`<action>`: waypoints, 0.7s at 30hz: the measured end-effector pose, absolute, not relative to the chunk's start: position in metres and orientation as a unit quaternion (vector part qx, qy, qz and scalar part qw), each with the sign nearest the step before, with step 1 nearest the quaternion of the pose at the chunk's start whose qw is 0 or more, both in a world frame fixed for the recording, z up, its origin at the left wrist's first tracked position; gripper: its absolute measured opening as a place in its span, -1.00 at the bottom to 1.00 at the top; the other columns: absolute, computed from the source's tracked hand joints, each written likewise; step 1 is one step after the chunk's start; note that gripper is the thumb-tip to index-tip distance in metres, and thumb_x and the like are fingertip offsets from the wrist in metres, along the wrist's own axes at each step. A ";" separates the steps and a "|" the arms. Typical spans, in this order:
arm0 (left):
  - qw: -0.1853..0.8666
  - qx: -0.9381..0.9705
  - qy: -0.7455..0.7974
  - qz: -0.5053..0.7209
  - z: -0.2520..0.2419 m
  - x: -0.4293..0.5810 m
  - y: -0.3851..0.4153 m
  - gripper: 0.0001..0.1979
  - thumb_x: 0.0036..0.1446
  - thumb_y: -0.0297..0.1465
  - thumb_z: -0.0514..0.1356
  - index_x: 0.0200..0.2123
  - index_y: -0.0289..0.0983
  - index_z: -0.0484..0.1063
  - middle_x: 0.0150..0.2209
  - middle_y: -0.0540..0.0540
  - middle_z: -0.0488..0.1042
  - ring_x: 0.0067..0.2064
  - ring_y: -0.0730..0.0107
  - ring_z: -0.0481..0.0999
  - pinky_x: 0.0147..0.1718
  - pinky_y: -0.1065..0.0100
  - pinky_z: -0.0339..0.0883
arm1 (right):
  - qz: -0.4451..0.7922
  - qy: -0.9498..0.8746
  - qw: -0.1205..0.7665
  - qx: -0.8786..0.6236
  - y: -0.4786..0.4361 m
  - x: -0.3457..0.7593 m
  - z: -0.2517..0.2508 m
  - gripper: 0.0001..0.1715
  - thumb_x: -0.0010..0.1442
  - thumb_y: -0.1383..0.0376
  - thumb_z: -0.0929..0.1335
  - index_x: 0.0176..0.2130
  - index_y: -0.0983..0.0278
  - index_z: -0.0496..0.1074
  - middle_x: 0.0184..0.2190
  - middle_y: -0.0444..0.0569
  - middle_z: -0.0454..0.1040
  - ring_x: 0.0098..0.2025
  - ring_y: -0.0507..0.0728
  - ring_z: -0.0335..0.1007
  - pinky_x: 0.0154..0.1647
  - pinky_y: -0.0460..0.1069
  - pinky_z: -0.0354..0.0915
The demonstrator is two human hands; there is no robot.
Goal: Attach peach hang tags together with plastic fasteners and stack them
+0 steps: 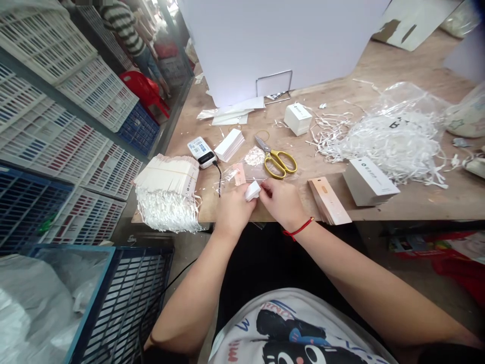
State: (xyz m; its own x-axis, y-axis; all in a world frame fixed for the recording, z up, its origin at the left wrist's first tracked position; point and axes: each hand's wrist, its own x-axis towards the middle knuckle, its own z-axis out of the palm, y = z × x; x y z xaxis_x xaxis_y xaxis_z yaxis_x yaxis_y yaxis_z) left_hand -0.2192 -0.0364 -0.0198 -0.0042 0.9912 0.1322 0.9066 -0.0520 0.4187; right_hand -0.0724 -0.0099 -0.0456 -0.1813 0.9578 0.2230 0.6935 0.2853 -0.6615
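Note:
My left hand (232, 211) is closed on a small white card-like piece (252, 190) near the table's front edge. Close beside it, my right hand (284, 201) is pinched at the piece's right side; whatever its fingertips grip is hidden. Just beyond my hands lie a pink card (239, 173) and a clear plastic bag (254, 170) with small pale bits (254, 156) on it. Yellow-handled scissors (279, 163) rest behind my right hand. Right of that hand is a stack of orange-pink cards (329, 201).
Strung tags (170, 177) are bundled at left, beside a white device (202, 151) with a black cable. White card stacks (370, 182) and a pile of white strings (394, 136) lie right. Crates (132, 298) stand left; a person in stripes (123, 30) is behind.

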 end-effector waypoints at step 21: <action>0.186 0.672 0.660 0.279 -0.014 -0.228 -0.040 -0.63 0.08 -0.38 0.36 0.00 -0.11 0.60 -0.12 0.01 0.65 -0.14 0.27 0.60 -0.05 0.33 0.38 | 0.785 -0.283 0.338 -0.436 0.008 -0.061 -0.034 -0.90 0.12 0.42 0.51 -0.39 0.38 0.53 -0.51 -0.15 0.43 -0.57 -0.13 0.23 -0.60 -0.23 0.17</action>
